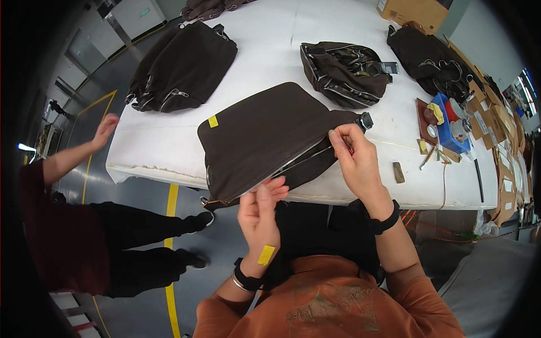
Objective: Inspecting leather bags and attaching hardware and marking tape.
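A dark brown fabric bag [265,127] lies flat at the table's near edge, with a small yellow tape piece [212,121] on its upper left. A metal-toothed zipper [293,160] runs slantwise along the side facing me. My right hand [358,160] pinches the bag by the zipper's upper right end, and a bit of something red shows under its fingers. My left hand [261,211] has its thumb and fingers at the zipper edge, lower left, apparently gripping the fabric there. Yellow tape [266,254] sticks to my left wrist. A dark buckle [365,120] sits at the bag's right corner.
More dark bags [183,67] lie on the white table [265,50], one with its zipper open [344,73]. A blue bin [451,132] with jars, brushes and a small block [398,172] are at right, beside stacked cardboard [501,141]. Another person's hand [105,130] reaches in at left.
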Demonstrator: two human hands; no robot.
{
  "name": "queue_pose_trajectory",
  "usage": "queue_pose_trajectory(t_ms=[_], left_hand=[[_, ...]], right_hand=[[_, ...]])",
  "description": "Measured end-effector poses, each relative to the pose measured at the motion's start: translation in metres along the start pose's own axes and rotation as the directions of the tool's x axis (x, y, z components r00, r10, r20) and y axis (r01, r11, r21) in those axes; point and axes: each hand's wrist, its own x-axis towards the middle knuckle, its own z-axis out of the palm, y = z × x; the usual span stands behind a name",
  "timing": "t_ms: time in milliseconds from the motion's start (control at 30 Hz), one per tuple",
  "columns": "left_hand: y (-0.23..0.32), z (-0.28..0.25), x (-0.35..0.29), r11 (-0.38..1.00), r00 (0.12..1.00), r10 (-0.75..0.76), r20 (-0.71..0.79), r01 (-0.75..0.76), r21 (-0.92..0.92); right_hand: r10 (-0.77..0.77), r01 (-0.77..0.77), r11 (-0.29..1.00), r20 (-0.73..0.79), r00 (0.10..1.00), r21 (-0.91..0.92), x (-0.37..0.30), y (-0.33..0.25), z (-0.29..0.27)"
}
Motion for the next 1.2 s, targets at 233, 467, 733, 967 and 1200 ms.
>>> queue_pose_trajectory(t_ms=[233, 467, 733, 967, 1200], left_hand=[[0.001, -0.002, 0.012, 0.993, 0.991, 0.063, -0.119, -0.074, -0.091], [-0.009, 0.010, 0.031, 0.992, 0.991, 0.126, -0.047, -0.127, -0.007], [-0.013, 0.014, 0.028, 0.982, 0.983, 0.181, 0.008, -0.181, 0.048], [-0.012, 0.012, 0.025, 0.959, 0.975, 0.219, 0.026, -0.220, 0.181], [-0.019, 0.011, 0.023, 0.933, 0.977, 0.209, 0.032, -0.209, 0.294]], right_hand=[[-0.103, 0.105, 0.994, 0.080, 0.991, -0.025, -0.012, -0.031, -0.004], [-0.361, 0.389, 0.912, 0.194, 0.912, -0.130, -0.011, -0.051, 0.017], [-0.372, 0.390, 0.913, 0.148, 0.916, -0.119, -0.017, -0.044, 0.029], [-0.318, 0.329, 0.941, 0.133, 0.939, -0.078, -0.022, -0.043, 0.031], [-0.296, 0.309, 0.933, 0.091, 0.951, -0.186, -0.031, -0.044, 0.029]])
